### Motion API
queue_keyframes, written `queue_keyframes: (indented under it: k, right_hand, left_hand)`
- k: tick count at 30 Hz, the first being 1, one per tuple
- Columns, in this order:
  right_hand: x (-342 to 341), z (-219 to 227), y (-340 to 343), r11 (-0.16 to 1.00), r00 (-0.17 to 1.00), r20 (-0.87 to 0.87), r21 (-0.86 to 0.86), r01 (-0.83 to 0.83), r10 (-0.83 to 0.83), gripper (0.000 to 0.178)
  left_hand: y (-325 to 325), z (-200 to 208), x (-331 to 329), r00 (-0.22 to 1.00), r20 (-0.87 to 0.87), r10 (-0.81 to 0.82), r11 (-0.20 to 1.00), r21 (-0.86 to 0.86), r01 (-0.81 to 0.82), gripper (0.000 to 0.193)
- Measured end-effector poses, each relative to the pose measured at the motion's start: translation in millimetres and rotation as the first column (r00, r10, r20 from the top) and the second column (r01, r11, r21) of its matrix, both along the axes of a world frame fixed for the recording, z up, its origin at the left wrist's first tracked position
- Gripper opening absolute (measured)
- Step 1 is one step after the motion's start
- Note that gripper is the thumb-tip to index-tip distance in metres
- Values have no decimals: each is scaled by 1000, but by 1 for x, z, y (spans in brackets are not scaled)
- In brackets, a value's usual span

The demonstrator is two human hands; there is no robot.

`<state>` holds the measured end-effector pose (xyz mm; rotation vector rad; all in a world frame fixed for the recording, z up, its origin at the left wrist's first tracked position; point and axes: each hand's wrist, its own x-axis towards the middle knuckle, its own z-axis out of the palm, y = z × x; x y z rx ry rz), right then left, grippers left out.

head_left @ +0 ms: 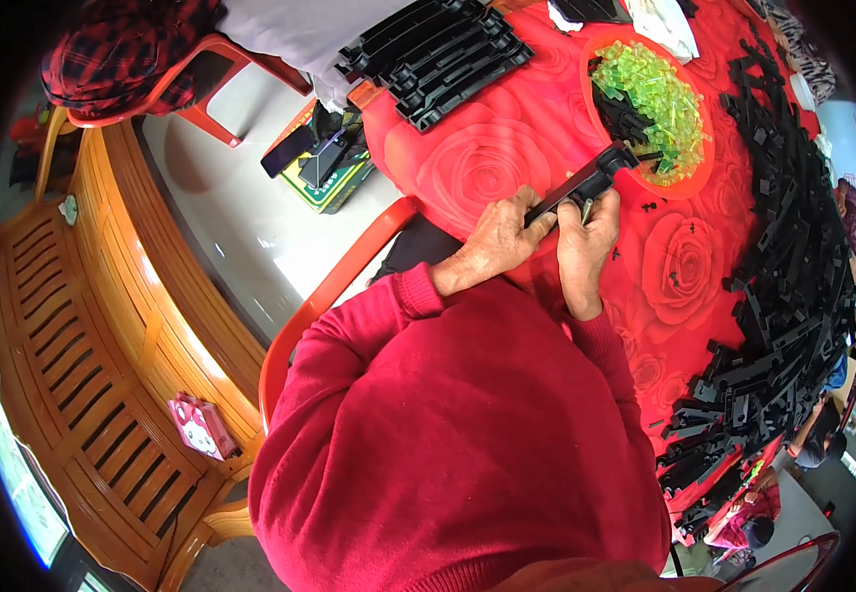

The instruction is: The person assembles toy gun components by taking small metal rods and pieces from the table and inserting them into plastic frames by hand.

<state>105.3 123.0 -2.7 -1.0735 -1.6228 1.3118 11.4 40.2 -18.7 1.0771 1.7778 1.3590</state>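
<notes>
Over the red rose-patterned tablecloth, both my hands hold one long black plastic strip [586, 178], tilted up toward the right. My left hand [504, 232] is closed round its lower end. Close beside it, my right hand [589, 240] pinches the strip's side with thumb and fingers. A small pale, shiny piece [587, 209] shows at the right fingertips; its kind is too small to tell. The strip's far end reaches the rim of an orange basin [701, 178]. Inside lie many small translucent yellow-green pieces [670, 113] and small black pieces [620, 123].
Similar black strips [793, 257] lie heaped along the table's right side. A neat stack of them [438, 64] sits at the far left edge. Tiny black bits [674, 254] dot the tablecloth [482, 163]. Left are a red chair [334, 266], a green box [334, 187] and a wooden bench [83, 370].
</notes>
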Motion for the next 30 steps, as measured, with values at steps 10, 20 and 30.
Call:
queue_keyframes:
  k: [10, 20, 30]
  right_hand:
    - [0, 26, -16, 990, 995, -94, 136, 31, -18, 39]
    - [14, 63, 0, 716, 796, 605, 555, -423, 1, 33]
    - [20, 62, 3, 789, 782, 613, 424, -445, 112, 16]
  left_hand:
    - [1, 13, 0, 918, 396, 3, 1000, -17, 4, 22]
    - [-3, 2, 5, 912, 406, -51, 999, 39, 38, 17]
    - [-10, 10, -2, 841, 491, -227, 974, 101, 203, 14]
